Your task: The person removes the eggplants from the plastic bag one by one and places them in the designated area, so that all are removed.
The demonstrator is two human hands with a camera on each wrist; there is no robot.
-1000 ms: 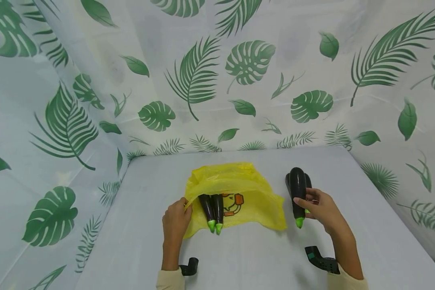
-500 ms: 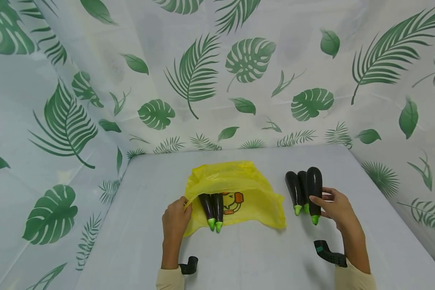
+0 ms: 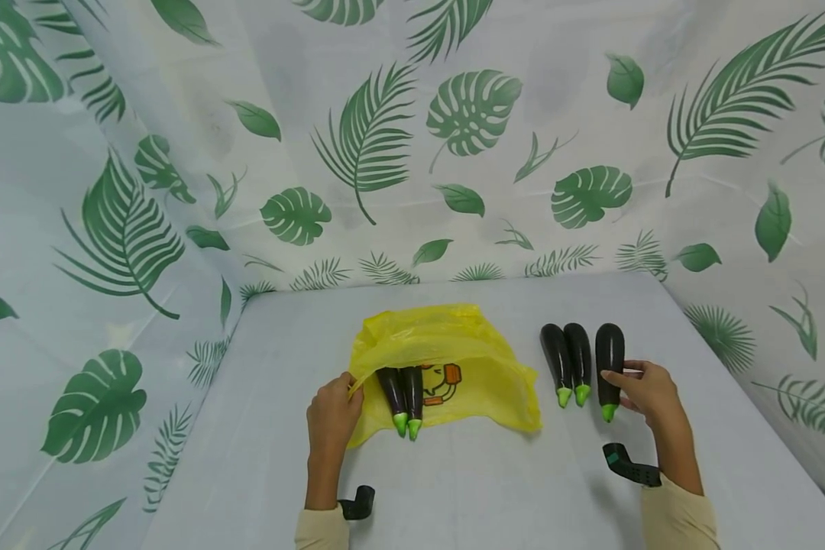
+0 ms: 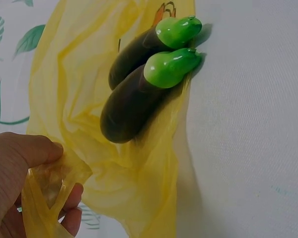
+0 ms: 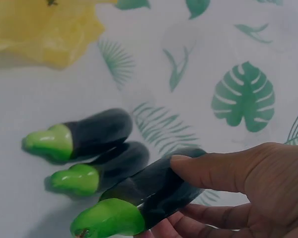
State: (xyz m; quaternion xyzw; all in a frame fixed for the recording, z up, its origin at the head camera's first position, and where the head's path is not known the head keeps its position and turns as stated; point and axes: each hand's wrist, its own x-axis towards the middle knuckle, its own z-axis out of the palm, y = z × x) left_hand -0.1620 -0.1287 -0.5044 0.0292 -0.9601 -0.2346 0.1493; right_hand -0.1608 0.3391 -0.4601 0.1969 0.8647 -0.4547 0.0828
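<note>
My left hand (image 3: 334,409) pinches the left edge of a yellow plastic bag (image 3: 495,389), holding its mouth up. Two dark eggplants (image 4: 131,106) with green stem ends lie side by side in the bag's mouth, stems pointing out toward me. On the right, my right hand (image 3: 649,389) grips another eggplant (image 3: 609,367) between thumb and fingers, its green end toward me. Just left of it, two more eggplants (image 5: 99,131) lie close together on the white table. Whether the held eggplant touches the table, I cannot tell.
A white-covered table (image 3: 454,489) spreads under everything. Behind and at both sides hangs a white curtain (image 3: 399,176) printed with green leaves. An orange and black cartoon print (image 3: 443,382) shows on the bag. Black wrist cameras (image 3: 629,466) are strapped to both forearms.
My right hand has carried its eggplant rightward, from over the two lying eggplants to a spot beside them, and lower. My left hand and the bag have stayed in place.
</note>
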